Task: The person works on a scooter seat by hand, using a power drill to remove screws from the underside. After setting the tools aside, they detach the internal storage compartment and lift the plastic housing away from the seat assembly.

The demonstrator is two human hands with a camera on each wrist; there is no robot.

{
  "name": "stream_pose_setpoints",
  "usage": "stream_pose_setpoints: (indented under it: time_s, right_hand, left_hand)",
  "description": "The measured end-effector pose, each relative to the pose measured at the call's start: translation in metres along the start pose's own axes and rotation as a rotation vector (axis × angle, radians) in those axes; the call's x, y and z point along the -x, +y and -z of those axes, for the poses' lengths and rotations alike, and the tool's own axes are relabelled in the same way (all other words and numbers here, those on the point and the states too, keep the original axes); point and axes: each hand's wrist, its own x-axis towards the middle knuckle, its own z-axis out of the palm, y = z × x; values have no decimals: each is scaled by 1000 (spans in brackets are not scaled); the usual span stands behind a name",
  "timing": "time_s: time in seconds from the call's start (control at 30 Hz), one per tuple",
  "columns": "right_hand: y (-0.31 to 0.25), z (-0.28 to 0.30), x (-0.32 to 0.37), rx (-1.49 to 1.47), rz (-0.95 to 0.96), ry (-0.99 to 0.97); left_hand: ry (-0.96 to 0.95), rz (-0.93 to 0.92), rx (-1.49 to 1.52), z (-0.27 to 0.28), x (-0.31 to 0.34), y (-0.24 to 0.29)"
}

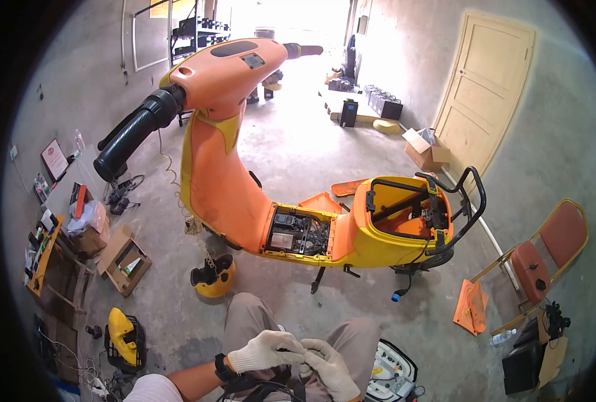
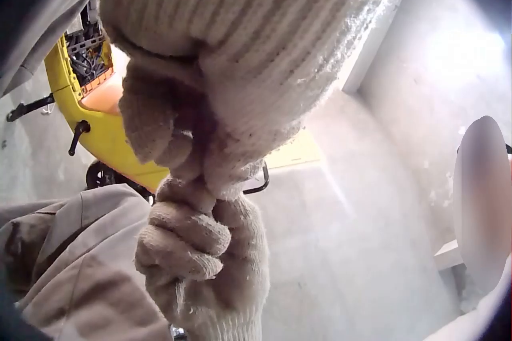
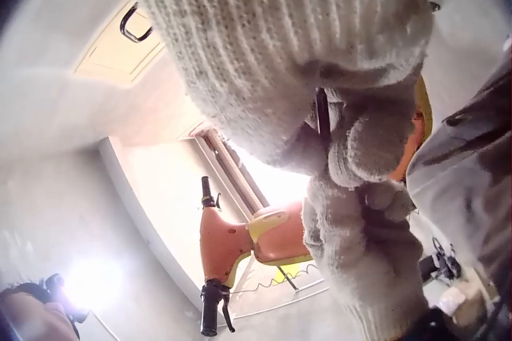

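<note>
Both hands wear off-white knitted gloves and meet fingertip to fingertip over the person's lap. The left hand (image 1: 264,352) has its fingers curled in against the right fingertips; I cannot tell what, if anything, it pinches. In the right hand (image 1: 328,365), a thin dark rod (image 3: 323,113) stands between the curled fingers, its lower end hidden at the place where the gloves meet. Beyond the knees is an orange and yellow scooter (image 1: 231,161), its floor compartment (image 1: 301,231) uncovered with wiring showing and its seat opening (image 1: 405,208) bare.
A yellow helmet (image 1: 214,276) lies on the floor before the scooter. At right are a folding chair (image 1: 559,234), an orange panel (image 1: 471,307) and a black box (image 1: 522,362). An open toolbox (image 1: 388,375) sits beside the right knee. Left are a cardboard box (image 1: 125,261) and a yellow part (image 1: 122,335).
</note>
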Motion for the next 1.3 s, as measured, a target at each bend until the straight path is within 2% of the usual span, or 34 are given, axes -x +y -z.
stream_pose_setpoints:
  time_s: [0.1, 0.2, 0.3, 0.4, 0.47, 0.53, 0.6, 0.63, 0.67, 0.7, 0.73, 0.83, 0.87, 0.9, 0.93, 1.03, 1.13, 1.3]
  right_hand:
    - [-2, 1, 1, 46, 1, 6]
    - [-4, 3, 3, 49, 6, -3]
    - [-4, 8, 0, -10, 19, 18]
    - [-10, 17, -8, -84, 68, 94]
    - [-16, 27, -16, -104, 101, 150]
    - [-20, 37, -25, -184, 153, 229]
    - [-27, 51, -32, -156, 152, 274]
    - [-29, 61, -36, -142, 217, 290]
    - [-28, 70, -37, -125, 279, 310]
    - [-31, 70, -36, -236, 279, 343]
    - [-34, 69, -37, -248, 275, 364]
    - [-25, 67, -37, -212, 282, 319]
    - [-21, 66, -39, -205, 287, 310]
    - [-24, 62, -37, -202, 275, 305]
    - [-27, 59, -35, -200, 263, 304]
    - [-21, 68, -43, -313, 316, 216]
    - [-21, 63, -42, -413, 327, 202]
    - [-17, 47, -43, -456, 305, 128]
  left_hand:
    - [3, 52, 46, -2, 1, 1]
    - [3, 3, 15, -4, 0, 1]
    - [17, 74, 102, -7, -2, 0]
    - [76, 56, -11, -4, -7, 4]
    - [150, 177, 74, -1, -11, 0]
    - [182, 179, 73, 3, -13, -3]
    - [260, 310, 10, 13, -22, 1]
    - [301, 354, 41, 19, -27, 0]
    - [359, 328, 23, 28, -34, 2]
    - [418, 302, 7, 34, -37, 1]
    - [518, 340, 115, 41, -40, -17]
    - [681, 336, 229, 57, -46, -50]
    - [667, 393, 321, 62, -44, -63]
    - [702, 374, 307, 61, -44, -65]
    - [712, 373, 452, 58, -46, -49]
    - [706, 317, 577, 62, -44, -69]
    - [607, 304, 417, 72, -41, -84]
    - [636, 330, 293, 76, -45, -91]
